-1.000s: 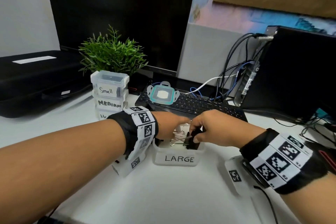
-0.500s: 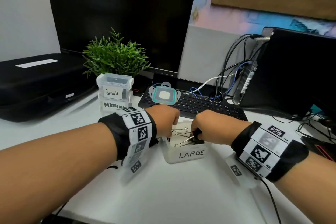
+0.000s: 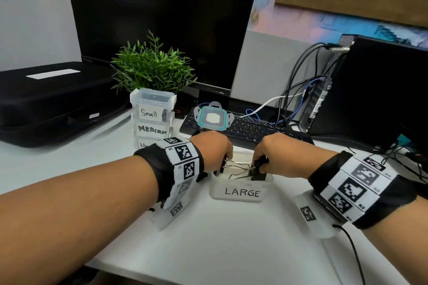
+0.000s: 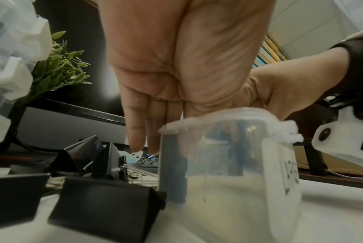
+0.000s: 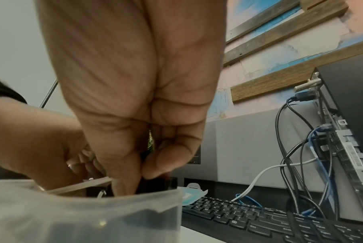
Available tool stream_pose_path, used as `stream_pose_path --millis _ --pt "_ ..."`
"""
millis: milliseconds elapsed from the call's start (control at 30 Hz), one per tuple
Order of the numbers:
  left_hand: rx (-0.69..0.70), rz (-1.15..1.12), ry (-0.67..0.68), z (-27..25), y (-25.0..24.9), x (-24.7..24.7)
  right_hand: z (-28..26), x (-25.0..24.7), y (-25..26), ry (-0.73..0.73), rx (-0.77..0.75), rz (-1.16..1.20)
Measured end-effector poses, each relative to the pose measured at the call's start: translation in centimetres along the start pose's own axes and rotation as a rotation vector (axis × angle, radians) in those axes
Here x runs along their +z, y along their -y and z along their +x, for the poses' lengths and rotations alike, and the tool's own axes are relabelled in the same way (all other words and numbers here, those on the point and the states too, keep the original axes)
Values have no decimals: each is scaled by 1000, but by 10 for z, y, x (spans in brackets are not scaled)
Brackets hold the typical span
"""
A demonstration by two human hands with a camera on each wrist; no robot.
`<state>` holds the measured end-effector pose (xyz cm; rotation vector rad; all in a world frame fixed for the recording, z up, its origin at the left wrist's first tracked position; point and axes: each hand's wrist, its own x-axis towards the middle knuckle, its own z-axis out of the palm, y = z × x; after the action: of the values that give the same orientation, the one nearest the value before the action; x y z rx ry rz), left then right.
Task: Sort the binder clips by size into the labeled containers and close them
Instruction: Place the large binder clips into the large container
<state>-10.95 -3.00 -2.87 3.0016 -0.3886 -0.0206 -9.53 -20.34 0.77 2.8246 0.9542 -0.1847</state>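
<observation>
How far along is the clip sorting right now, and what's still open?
Done: the Small container is lidded, stacked on the Medium container. In hand: the right hand pinches a large black binder clip into the open LARGE container, and the left hand reaches in too. Left: loose binder clips beside it, then the teal-rimmed lid on the keyboard.

Left hand (image 3: 212, 149) fingers hidden behind LARGE container (image 3: 240, 192) rim; third stacked container's label (image 3: 144, 145) cut off by wrist.
</observation>
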Motion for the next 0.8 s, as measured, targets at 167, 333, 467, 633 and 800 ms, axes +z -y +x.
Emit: stream_pose_path --millis 167,333,467,633,800 --pt "33 59 35 3 -2 -2 4 5 3 28 6 0" --pt "49 129 75 4 -4 -5 12 9 5 26 10 -7" --pt "22 90 148 5 -10 -8 17 11 5 17 17 -9" --pt "51 73 159 15 -8 -4 19 12 4 17 33 -16" --pt "52 57 108 24 -9 1 18 14 -1 -11 41 -7"
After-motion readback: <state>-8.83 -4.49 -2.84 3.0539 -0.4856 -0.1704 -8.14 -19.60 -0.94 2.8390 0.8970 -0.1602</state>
